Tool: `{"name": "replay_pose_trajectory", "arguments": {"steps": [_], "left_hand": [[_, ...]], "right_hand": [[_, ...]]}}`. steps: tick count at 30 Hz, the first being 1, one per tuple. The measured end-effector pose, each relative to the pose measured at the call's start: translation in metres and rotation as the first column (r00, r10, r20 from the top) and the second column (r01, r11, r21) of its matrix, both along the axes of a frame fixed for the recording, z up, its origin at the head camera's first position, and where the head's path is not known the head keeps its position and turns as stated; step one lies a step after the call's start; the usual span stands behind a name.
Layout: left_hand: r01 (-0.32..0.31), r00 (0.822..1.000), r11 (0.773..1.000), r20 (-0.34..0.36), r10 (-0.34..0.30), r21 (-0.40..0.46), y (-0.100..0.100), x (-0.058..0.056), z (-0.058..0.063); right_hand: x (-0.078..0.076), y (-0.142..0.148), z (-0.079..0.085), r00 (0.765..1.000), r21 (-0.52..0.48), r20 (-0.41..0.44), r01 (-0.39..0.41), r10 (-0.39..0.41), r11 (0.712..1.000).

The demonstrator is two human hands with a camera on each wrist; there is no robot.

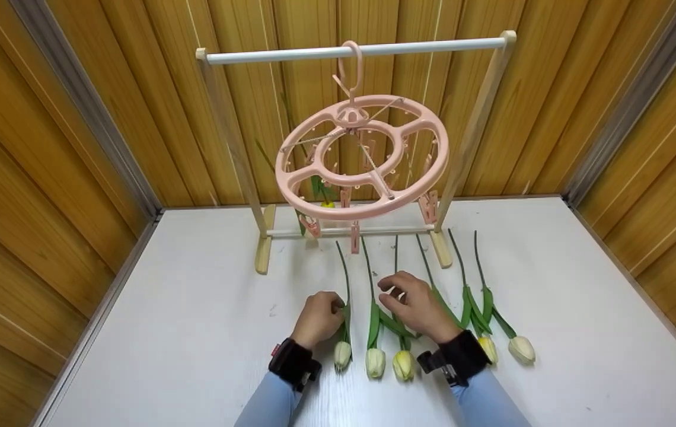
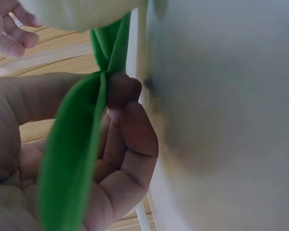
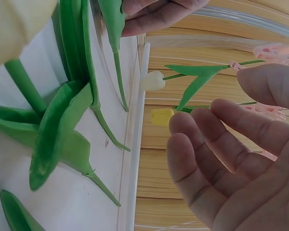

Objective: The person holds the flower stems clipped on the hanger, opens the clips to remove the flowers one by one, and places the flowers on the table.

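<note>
My left hand (image 1: 317,317) pinches the leftmost white tulip (image 1: 342,356) at its stem, between thumb and fingers; in the left wrist view its green leaf (image 2: 74,154) crosses in front of the palm. The right hand (image 1: 418,305) hovers over the middle of the tulip row with fingers loosely bent and nothing in them. Beneath and beside it lie a white tulip (image 1: 375,362), a yellowish tulip (image 1: 403,365) and several others, stems pointing away from me. From a round pink clip hanger (image 1: 442,142), a white tulip (image 3: 153,81) and a yellow tulip (image 3: 162,116) hang heads down.
The hanger hooks over the white bar (image 1: 278,55) of a wooden stand whose feet (image 1: 264,252) rest on the white table (image 1: 195,332). Pink clothespins (image 1: 355,237) dangle below the ring. Wood-patterned walls (image 1: 65,148) enclose the back and sides.
</note>
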State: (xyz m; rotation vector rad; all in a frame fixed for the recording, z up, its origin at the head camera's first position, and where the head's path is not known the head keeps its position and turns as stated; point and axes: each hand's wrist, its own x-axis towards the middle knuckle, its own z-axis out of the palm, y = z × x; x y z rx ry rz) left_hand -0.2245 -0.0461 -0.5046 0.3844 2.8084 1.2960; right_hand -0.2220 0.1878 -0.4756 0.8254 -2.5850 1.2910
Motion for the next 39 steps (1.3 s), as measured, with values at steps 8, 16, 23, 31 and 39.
{"name": "replay_pose_trajectory", "arguments": {"steps": [8, 16, 23, 31, 39], "left_hand": [[-0.014, 1.000, 1.000, -0.019, 0.014, -0.020, 0.000, -0.001, 0.001], [0.018, 1.000, 1.000, -0.009, -0.018, -0.026, -0.005, 0.000, 0.005], [0.021, 1.000, 1.000, 0.015, -0.020, -0.018, -0.013, -0.001, 0.011], [-0.013, 1.000, 1.000, -0.010, 0.013, -0.002, -0.023, -0.001, 0.022], [-0.051, 0.997, 0.996, -0.049, 0.055, 0.068, -0.025, -0.001, 0.034]], "right_hand": [[-0.002, 0.000, 0.000, 1.000, 0.006, -0.027, 0.001, -0.001, 1.000], [-0.003, 0.001, 0.001, 0.999, 0.023, -0.039, 0.013, -0.012, 1.000], [-0.002, 0.002, 0.002, 0.999, 0.019, -0.036, 0.010, -0.010, 1.000], [-0.001, 0.003, 0.005, 1.000, 0.003, -0.024, -0.001, 0.001, 1.000], [0.002, 0.003, 0.013, 0.999, -0.027, -0.023, -0.048, 0.048, 0.998]]}}
